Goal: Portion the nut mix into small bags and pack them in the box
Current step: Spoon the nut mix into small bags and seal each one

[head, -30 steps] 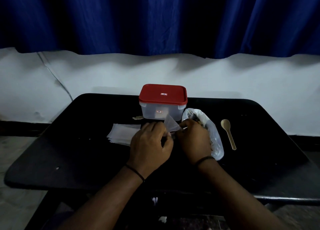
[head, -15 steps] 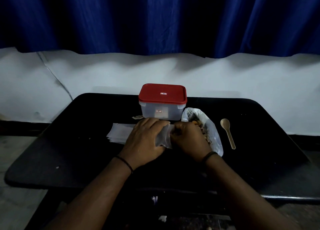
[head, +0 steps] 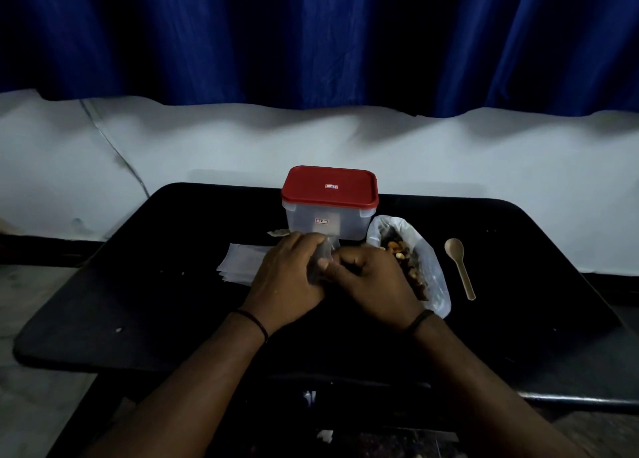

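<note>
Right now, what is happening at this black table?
A person is working a small clear bag between both hands: the left hand and the right hand both pinch it, just in front of the box, whose red lid is on. The open bag of nut mix lies to the right, with the spoon lying untouched beside it. A stack of flat bags lies to the left. Whether the small bag holds any nuts cannot be seen.
</note>
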Tool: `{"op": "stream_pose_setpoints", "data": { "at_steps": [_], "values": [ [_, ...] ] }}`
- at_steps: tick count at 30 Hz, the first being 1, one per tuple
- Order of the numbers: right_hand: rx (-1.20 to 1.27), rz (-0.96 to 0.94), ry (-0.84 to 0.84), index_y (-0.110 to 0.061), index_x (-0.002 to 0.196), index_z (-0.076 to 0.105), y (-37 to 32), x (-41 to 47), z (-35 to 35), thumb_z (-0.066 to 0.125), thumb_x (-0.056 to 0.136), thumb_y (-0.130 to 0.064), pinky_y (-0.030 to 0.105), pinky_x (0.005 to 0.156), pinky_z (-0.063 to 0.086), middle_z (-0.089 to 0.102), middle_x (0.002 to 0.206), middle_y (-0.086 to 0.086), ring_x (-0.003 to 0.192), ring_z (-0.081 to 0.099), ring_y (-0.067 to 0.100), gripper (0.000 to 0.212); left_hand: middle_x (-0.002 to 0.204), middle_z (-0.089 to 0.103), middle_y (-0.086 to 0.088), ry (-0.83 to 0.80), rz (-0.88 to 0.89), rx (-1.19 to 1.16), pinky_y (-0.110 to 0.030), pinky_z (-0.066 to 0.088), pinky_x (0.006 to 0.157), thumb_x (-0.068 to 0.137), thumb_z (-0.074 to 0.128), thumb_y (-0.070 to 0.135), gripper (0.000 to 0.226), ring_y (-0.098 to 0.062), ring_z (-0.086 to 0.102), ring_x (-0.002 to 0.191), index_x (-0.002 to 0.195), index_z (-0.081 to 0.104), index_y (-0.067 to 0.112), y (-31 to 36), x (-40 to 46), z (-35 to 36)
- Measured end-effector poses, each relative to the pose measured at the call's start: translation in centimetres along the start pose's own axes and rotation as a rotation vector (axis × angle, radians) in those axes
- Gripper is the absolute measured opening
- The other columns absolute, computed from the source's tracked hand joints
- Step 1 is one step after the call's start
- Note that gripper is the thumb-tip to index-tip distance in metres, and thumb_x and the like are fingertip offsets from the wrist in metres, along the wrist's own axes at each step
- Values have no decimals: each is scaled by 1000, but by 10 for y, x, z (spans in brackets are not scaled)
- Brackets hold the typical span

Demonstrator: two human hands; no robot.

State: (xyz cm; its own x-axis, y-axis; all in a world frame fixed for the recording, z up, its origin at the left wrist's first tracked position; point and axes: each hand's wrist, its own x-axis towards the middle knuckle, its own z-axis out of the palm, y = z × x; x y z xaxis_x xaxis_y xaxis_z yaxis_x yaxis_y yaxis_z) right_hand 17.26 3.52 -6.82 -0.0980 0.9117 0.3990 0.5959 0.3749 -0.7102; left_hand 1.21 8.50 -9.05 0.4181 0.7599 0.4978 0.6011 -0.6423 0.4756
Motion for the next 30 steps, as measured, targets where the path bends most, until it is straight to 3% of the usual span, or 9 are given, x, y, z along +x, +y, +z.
{"op": "stream_pose_setpoints", "data": {
  "at_steps": [2, 5, 9, 12, 14, 16, 19, 26, 30],
  "values": [
    [71, 29, -22, -16, 79, 67, 2, -1, 1, 54, 99, -36, 39, 69, 51, 67, 75, -3, 72, 64, 11, 31, 112, 63, -5, 10, 17, -49, -31, 49, 85, 74, 60, 28, 49, -22, 59, 103, 122, 58, 17, 2, -1, 1],
    [42, 63, -29, -33, 96, 69, 4, -2, 0, 45, 99, -48, 38, 84, 53, 71, 95, -16, 92, 66, 0, 29, 109, 65, -3, -6, 29, -99, -25, 46, 85, 75, 62, 19, 40, -20, 62, 101, 115, 62, 12, 3, -1, 2],
    [-70, 106, -39, -45, 113, 64, 1, -3, -3, 31, 91, -74, 37, 87, 54, 71, 104, -20, 100, 65, -2, 48, 108, 66, 4, -13, -19, -206, -25, 48, 84, 78, 69, 22, 36, -14, 62, 101, 113, 61, 20, 5, -2, 2],
    [-43, 143, -60, -48, 85, 70, -4, -5, -6, 28, 88, -78, 34, 73, 53, 71, 80, -19, 78, 65, -3, 52, 105, 65, 11, 29, -25, -289, -30, 52, 84, 77, 64, 38, 31, -7, 62, 99, 107, 59, 32, 7, -2, 1],
    [41, 173, -90, -43, 82, 73, -8, -6, -7, 31, 91, -71, 27, 73, 51, 71, 76, -18, 77, 66, -3, 52, 102, 65, 11, 39, -22, -317, -34, 53, 82, 78, 64, 39, 27, -8, 63, 96, 103, 59, 32, 8, -2, 2],
    [152, 196, -139, -29, 100, 76, -9, -7, -8, 32, 93, -65, 19, 88, 49, 74, 97, -16, 96, 65, -6, 58, 99, 65, 11, 34, -26, -335, -36, 53, 80, 77, 65, 37, 24, -7, 63, 94, 100, 59, 32, 9, -4, 4],
    [249, 226, -161, -24, 111, 75, -8, -7, -9, 31, 92, -66, 23, 99, 46, 73, 110, -13, 106, 63, -5, 64, 97, 64, 12, 28, -34, -355, -35, 53, 79, 77, 67, 41, 27, -6, 63, 93, 101, 59, 32, 9, -5, 5],
    [343, 216, -100, -26, 102, 77, -3, -4, -10, 35, 98, -60, 31, 98, 48, 75, 102, -9, 104, 67, 4, 54, 99, 68, 10, 22, -86, -406, -41, 56, 79, 74, 71, 53, 41, -8, 66, 93, 105, 60, 30, 5, -3, 7],
    [451, 244, -19, -13, 88, 79, -7, -1, -14, 44, 95, -58, 34, 83, 54, 77, 86, 5, 86, 73, 17, 57, 98, 69, 15, 16, -132, -411, -27, 55, 77, 72, 70, 61, 42, 1, 65, 92, 103, 59, 35, 9, -4, 7]
  ]
}}
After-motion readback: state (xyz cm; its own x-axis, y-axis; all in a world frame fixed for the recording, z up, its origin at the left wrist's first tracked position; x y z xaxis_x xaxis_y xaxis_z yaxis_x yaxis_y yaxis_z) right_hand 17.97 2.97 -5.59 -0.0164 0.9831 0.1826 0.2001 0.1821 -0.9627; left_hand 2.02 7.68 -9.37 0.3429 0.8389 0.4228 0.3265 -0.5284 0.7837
